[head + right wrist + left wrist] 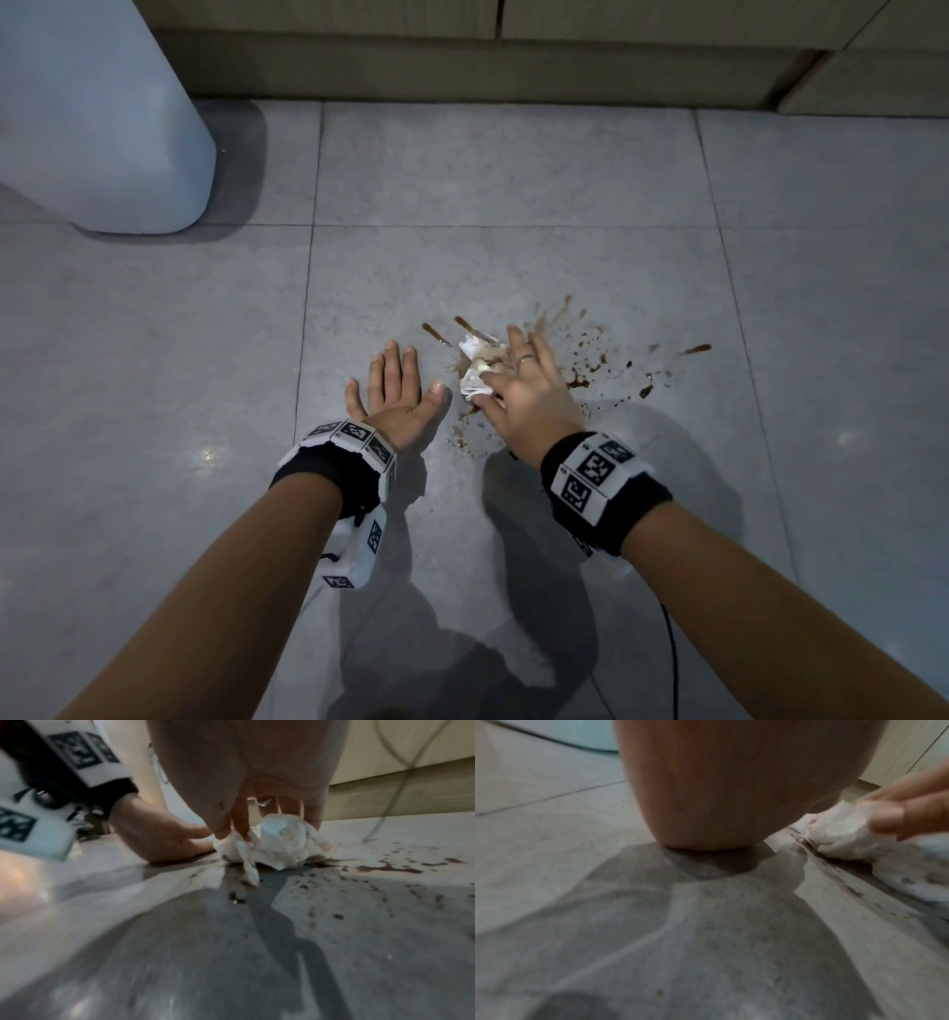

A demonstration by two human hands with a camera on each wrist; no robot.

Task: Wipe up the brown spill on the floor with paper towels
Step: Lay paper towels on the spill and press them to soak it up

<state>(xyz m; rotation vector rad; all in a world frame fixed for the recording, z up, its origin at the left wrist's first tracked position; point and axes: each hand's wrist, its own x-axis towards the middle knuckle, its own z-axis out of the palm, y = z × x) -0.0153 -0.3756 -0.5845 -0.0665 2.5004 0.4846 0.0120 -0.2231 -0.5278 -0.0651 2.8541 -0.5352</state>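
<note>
- The grey tiled floor (513, 169) fills the view, glossy, with dark grout lines; a pale rounded fixture base (97, 113) stands at the far left and a beige cabinet kickboard (462, 72) runs along the back.
- The brown spill (585, 370) lies mid-floor: streaks toward the cabinet, droplets fanning right, a trail back toward the wrist.
- The left hand (398, 393) lies flat on dry tile just beside the mess, fingers spread, holding nothing.
- The right hand (529, 388) presses the crumpled paper towel (475, 362) into the wet patch, fingertips pinning it.
- Best play, I'd say: drag inward from the splatter's edges, refold to a clean face since the wad is already stained, and keep the bracing palm out of the drips.
</note>
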